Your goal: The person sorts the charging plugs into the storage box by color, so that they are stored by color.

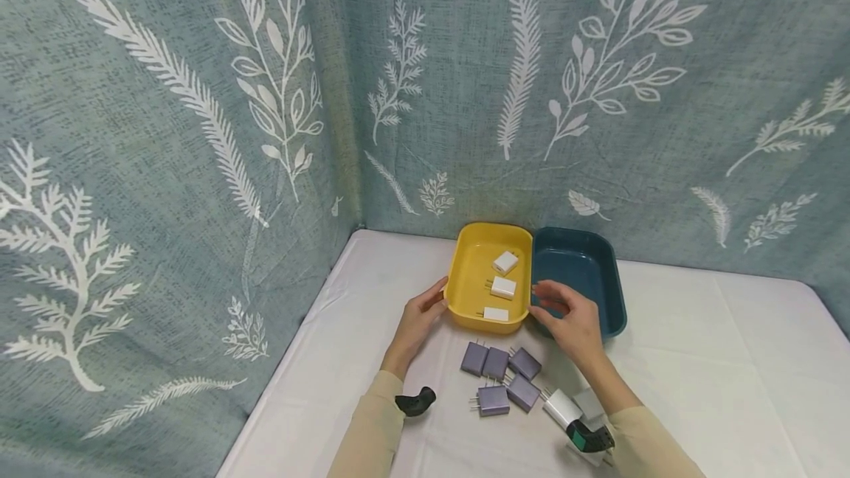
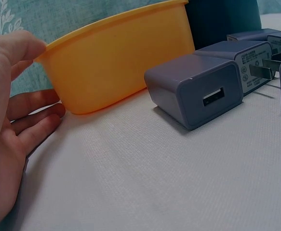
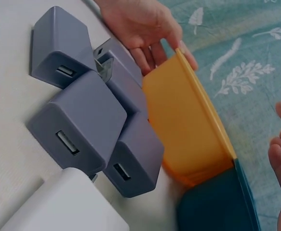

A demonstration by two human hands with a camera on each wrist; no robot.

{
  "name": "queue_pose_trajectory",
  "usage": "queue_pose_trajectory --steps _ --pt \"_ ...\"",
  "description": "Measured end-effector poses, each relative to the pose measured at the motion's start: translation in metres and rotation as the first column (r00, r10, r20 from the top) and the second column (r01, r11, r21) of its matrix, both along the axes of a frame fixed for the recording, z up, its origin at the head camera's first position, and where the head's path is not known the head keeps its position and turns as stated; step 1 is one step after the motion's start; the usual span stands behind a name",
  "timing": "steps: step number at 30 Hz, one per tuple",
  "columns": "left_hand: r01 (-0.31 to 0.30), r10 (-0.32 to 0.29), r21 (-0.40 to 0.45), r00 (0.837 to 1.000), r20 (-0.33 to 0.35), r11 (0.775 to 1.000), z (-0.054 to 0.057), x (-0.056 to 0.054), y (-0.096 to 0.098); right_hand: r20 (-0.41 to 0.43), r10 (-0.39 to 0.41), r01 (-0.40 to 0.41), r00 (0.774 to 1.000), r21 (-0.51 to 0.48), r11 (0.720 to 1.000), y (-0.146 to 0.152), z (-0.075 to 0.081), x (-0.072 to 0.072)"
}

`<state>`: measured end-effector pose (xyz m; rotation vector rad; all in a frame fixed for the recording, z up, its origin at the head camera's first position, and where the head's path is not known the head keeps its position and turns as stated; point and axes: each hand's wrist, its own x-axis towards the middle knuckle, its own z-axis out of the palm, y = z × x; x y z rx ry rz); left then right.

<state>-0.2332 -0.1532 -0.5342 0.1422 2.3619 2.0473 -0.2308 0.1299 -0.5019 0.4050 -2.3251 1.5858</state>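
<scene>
On the white-covered table, a yellow tray (image 1: 488, 324) holds three white charger plugs, one of them a middle plug (image 1: 503, 288). My left hand (image 1: 420, 319) touches the yellow tray's left side, its thumb at the rim and its fingers against the outer wall in the left wrist view. A dark blue tray (image 1: 614, 293) stands right beside the yellow one. Over its left part is my right hand (image 1: 569, 317), thumb and fingers parted near the shared edge, with nothing seen between them. Several purple charger plugs (image 1: 493, 400) lie in a cluster in front of the yellow tray.
White charger plugs, including a near one (image 1: 561, 408), lie by my right forearm, partly hidden under the black wrist camera (image 1: 589, 437). Another black wrist camera (image 1: 415, 402) sits at my left wrist. A patterned teal curtain (image 1: 451, 109) hangs behind the table.
</scene>
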Motion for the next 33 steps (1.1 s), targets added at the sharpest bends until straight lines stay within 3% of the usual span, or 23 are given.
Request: queue_pose_trajectory --steps 11,18,25,33 --pt "-0.008 0.008 -0.004 1.000 -0.007 1.000 0.000 0.001 0.000 -0.005 0.020 -0.020 1.000 -0.048 0.999 0.005 -0.004 0.010" --pt "-0.005 0.005 -0.013 1.000 -0.001 1.000 0.000 0.000 0.000 0.021 0.022 -0.021 1.000 -0.027 0.999 0.009 -0.006 0.015" --pt "-0.044 0.044 -0.009 0.999 -0.017 0.999 -0.033 -0.018 -0.002 0.017 0.031 -0.030 0.999 -0.032 0.999 0.012 -0.010 0.018" --pt "-0.059 0.059 -0.012 0.998 -0.031 0.998 -0.034 -0.017 0.000 0.031 0.032 -0.031 0.999 -0.014 0.999 0.019 -0.016 0.028"
